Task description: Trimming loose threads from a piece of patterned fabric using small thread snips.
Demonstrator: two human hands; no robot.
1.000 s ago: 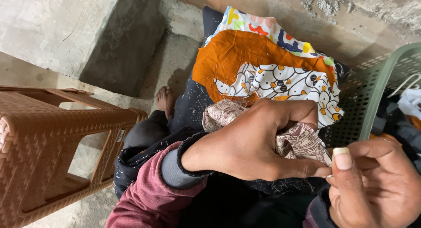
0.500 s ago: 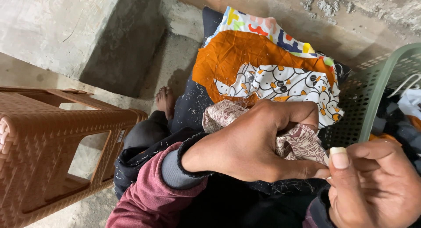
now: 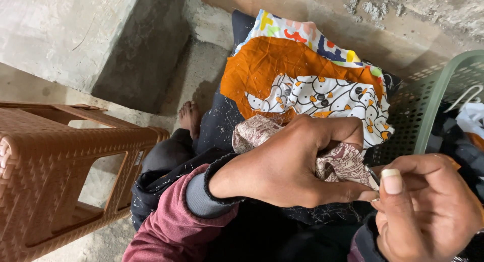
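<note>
My left hand [image 3: 297,164] is curled over a small piece of patterned brown and cream cloth [image 3: 348,164] and grips it on my lap. My right hand [image 3: 428,211] sits just to its right with thumb and fingers pinched together at the cloth's edge; whatever thin thing it pinches is too small to make out. My left sleeve is maroon with a grey cuff [image 3: 199,196]. Beyond my hands lies an orange cloth [image 3: 282,65] with a white printed piece [image 3: 327,98] and a colourful printed fabric [image 3: 297,30] over dark cloth.
A brown woven plastic stool [image 3: 60,171] stands at the left. A green plastic basket [image 3: 438,95] with clothes in it is at the right. A concrete step [image 3: 85,35] and wall lie ahead. My bare foot [image 3: 189,116] rests on the floor.
Almost nothing differs; my right thumb has shifted slightly toward the cloth's edge while my left hand keeps its grip.
</note>
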